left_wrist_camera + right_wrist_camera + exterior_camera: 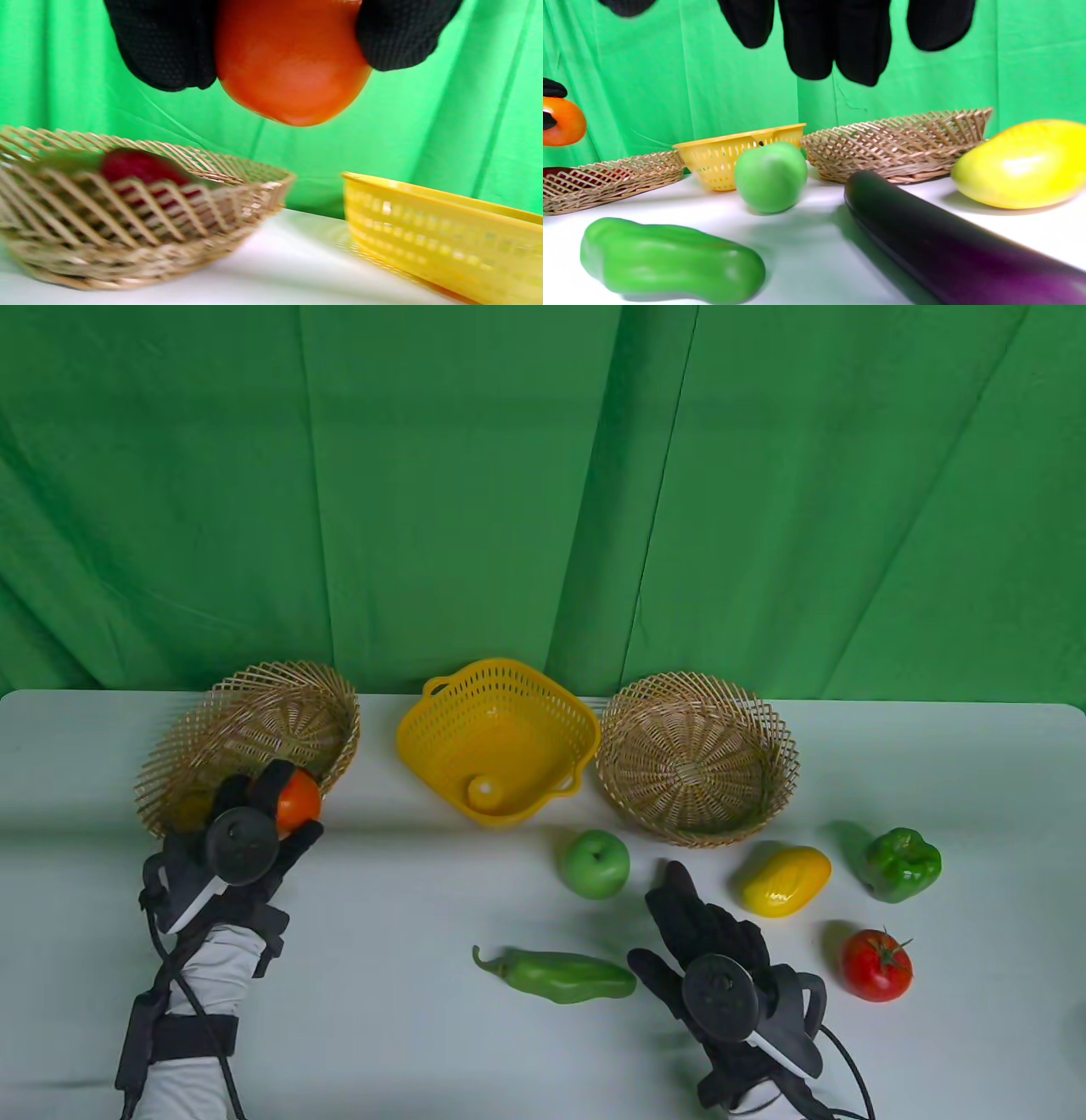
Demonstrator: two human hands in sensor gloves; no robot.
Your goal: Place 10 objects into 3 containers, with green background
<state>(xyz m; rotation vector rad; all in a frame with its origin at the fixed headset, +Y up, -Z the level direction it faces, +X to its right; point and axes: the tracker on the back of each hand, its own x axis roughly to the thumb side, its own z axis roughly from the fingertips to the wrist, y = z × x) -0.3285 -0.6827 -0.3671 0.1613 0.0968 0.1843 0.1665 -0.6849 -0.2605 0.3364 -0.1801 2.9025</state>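
Note:
My left hand [273, 808] grips a round orange fruit [299, 800] and holds it above the front edge of the left wicker basket [271, 712]. In the left wrist view my fingers [165, 46] clasp the fruit [292, 63] above the basket [169, 237], which holds a red object [140, 167]. My right hand [687, 916] is open and empty, with its fingers [840, 38] hanging above a dark purple eggplant [950, 250]. The hand hides the eggplant in the table view. A yellow plastic basket [509, 704] and a right wicker basket [696, 763] stand at the back.
Loose on the table are a green apple [595, 863], a long green pepper [560, 976], a yellow mango [786, 881], a green bell pepper [902, 864] and a red tomato [876, 965]. A small pale yellow object [485, 793] lies in the yellow basket.

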